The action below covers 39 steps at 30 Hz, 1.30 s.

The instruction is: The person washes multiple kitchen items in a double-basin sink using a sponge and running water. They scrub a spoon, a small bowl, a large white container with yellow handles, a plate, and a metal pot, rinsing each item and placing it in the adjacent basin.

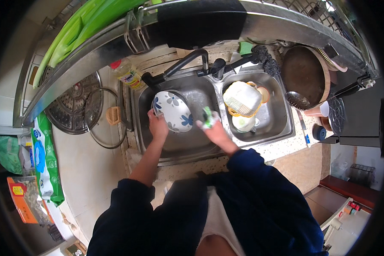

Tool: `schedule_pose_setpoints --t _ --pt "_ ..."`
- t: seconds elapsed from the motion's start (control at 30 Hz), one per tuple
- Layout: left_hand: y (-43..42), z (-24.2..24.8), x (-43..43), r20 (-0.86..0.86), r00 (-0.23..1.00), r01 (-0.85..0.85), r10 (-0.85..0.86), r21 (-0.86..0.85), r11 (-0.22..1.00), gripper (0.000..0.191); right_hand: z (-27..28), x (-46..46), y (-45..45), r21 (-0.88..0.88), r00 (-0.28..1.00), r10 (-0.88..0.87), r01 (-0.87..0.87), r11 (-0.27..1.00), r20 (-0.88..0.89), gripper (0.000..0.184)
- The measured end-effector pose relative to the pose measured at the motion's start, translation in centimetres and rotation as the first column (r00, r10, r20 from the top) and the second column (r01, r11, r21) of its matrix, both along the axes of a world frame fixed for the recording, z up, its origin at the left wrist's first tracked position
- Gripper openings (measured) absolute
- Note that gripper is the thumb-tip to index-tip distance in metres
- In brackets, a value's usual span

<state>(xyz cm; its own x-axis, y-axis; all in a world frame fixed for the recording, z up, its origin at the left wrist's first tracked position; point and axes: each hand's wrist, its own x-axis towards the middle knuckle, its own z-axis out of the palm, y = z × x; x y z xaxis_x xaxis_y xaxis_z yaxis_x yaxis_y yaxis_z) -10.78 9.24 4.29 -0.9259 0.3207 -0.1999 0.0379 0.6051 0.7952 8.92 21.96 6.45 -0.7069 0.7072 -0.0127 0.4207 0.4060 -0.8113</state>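
Note:
Tilted in the left basin of the steel sink point(179, 150) is a white plate point(174, 110) with blue and grey flowers. My left hand point(157, 125) grips its lower left edge. To the right of the plate, apart from it, my right hand point(212, 126) holds a green and white sponge or cloth point(207, 116) with foam on it. The right basin point(270, 128) holds a stack of dishes, with a white ribbed dish point(241, 97) on top and a small pale bowl point(243, 123) below it.
A black faucet point(187, 62) reaches over the left basin. A bottle of yellow liquid point(129, 76) and a glass lid point(105, 118) are at the left. A large pan point(304, 75), a skimmer point(297, 100) and a knife point(302, 126) lie right. A metal rack rail point(92, 51) crosses above.

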Motion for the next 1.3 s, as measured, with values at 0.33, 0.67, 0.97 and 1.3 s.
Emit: schedule_pose_setpoints --t 0.33,0.67,0.97,1.3 --pt "-5.0 2.6 6.0 -0.065 0.993 0.116 -0.097 0.465 0.878 0.046 -4.1 -4.6 -5.1 -0.105 0.937 0.260 -0.242 0.965 0.235 0.033" --pt "-6.0 1.2 5.3 0.186 0.959 0.017 -0.215 0.718 0.696 0.045 -0.4 -5.6 -4.6 0.091 0.807 0.586 -0.579 0.810 -0.079 0.032" --pt "-4.6 0.8 4.6 0.212 0.943 0.028 -0.257 0.719 0.695 0.046 0.6 -4.9 -2.6 -0.145 0.719 0.659 -0.693 0.707 -0.221 0.035" --pt "-4.7 -0.5 4.8 0.166 0.957 0.042 -0.237 0.731 0.681 0.039 -1.5 -4.2 -3.1 -0.237 0.881 0.473 -0.465 0.853 -0.024 0.034"
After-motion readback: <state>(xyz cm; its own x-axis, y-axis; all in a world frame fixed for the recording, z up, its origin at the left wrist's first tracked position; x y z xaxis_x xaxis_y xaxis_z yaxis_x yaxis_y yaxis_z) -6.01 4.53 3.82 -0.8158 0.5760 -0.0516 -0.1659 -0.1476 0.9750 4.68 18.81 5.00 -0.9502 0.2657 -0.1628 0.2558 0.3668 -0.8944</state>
